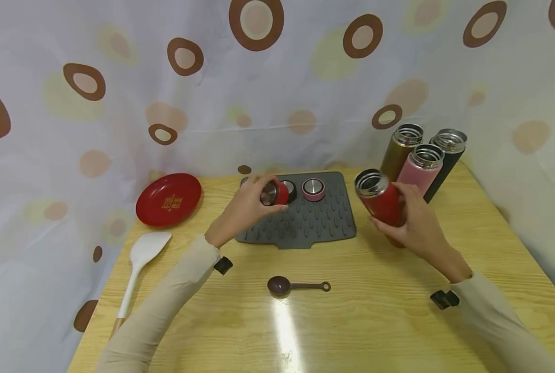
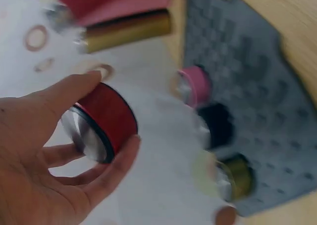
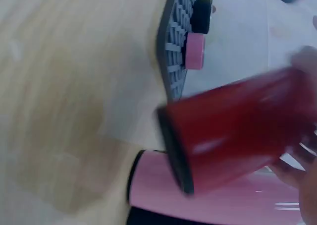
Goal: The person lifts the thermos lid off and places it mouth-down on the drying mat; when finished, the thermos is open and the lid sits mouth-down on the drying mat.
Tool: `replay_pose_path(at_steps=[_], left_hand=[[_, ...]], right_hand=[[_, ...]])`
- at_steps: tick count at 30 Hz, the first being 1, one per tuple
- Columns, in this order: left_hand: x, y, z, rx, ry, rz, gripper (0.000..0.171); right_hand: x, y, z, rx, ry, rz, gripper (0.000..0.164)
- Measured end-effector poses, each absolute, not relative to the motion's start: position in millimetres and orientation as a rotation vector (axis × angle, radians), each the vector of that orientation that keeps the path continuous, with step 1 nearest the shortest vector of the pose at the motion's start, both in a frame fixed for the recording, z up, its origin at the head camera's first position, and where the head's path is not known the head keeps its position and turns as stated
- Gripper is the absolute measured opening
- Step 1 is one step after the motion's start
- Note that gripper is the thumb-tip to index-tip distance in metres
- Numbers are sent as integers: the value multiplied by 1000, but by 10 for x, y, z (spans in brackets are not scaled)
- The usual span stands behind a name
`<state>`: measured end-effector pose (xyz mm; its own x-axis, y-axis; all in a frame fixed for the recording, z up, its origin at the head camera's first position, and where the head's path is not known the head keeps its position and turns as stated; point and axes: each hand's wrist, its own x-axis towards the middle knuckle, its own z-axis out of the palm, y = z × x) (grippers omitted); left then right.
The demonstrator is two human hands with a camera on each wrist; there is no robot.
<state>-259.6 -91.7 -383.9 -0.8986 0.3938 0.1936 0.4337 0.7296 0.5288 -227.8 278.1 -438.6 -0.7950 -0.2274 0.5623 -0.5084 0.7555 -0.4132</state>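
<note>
My left hand (image 1: 247,204) grips a red lid (image 1: 281,191) above the left part of a grey ridged mat (image 1: 301,225). In the left wrist view, thumb and fingers wrap the sides of that lid. Raised off the table, a red thermos bottle (image 1: 383,204) with an uncovered steel mouth leans left in my right hand (image 1: 419,223). Its dark base shows in the right wrist view. On the mat sit a pink lid (image 1: 313,190), a black lid (image 1: 291,192) and a gold lid (image 2: 238,179), the last hidden behind my left hand in the head view.
Behind my right hand stand lidless pink (image 1: 418,173), gold (image 1: 394,155) and black (image 1: 447,163) bottles. A brown measuring spoon (image 1: 279,285) lies in front of the mat. At left are a red plate (image 1: 184,194) and a white spatula (image 1: 144,251). A patterned cloth (image 1: 277,93) hangs behind.
</note>
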Motion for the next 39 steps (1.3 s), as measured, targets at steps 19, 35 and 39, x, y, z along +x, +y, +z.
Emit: replay_pose_path(at_steps=[19, 35, 39], left_hand=[[-2837, -1346, -4614, -505, -3098, -672, 62], [-2838, -1305, -4787, -470, -3055, -600, 66], [-2842, -1300, -4792, -474, -3051, -619, 66]], right_hand=[[-2074, 2993, -4141, -116, -2005, 1222, 73], [-2487, 3626, -4578, -201, -1965, 1354, 77], [-2483, 3589, -4517, -183, -1949, 1419, 74]])
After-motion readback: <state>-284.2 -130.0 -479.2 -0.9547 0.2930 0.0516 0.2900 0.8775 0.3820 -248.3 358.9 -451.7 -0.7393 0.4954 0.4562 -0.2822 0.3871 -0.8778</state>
